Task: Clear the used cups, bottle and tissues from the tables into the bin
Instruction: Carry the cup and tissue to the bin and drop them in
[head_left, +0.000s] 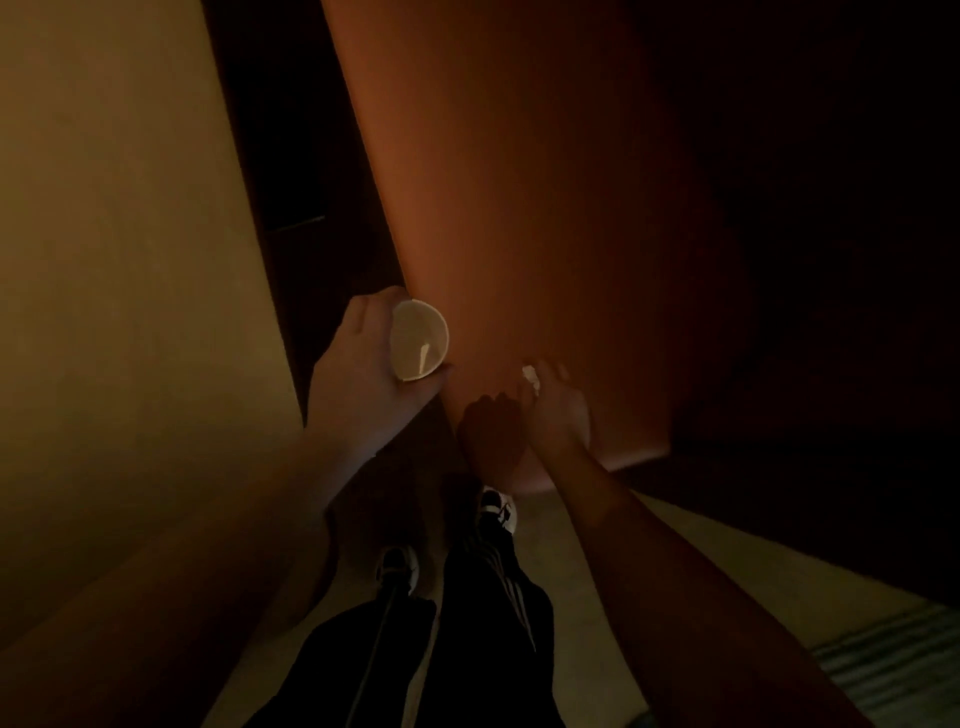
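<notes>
Near the middle of the dim frame, the left hand (366, 358) curls around a pale paper cup (420, 341), its open mouth facing the camera. Just right, the right hand (558, 410) pinches a white tissue (531, 375) over a reddish-brown table (545, 208).

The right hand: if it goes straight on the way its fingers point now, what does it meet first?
The right hand, pinching a white tissue, points up along the brown table. Only bare tabletop shows ahead, fading into darkness; the way looks free, though depth there is unclear.
</notes>
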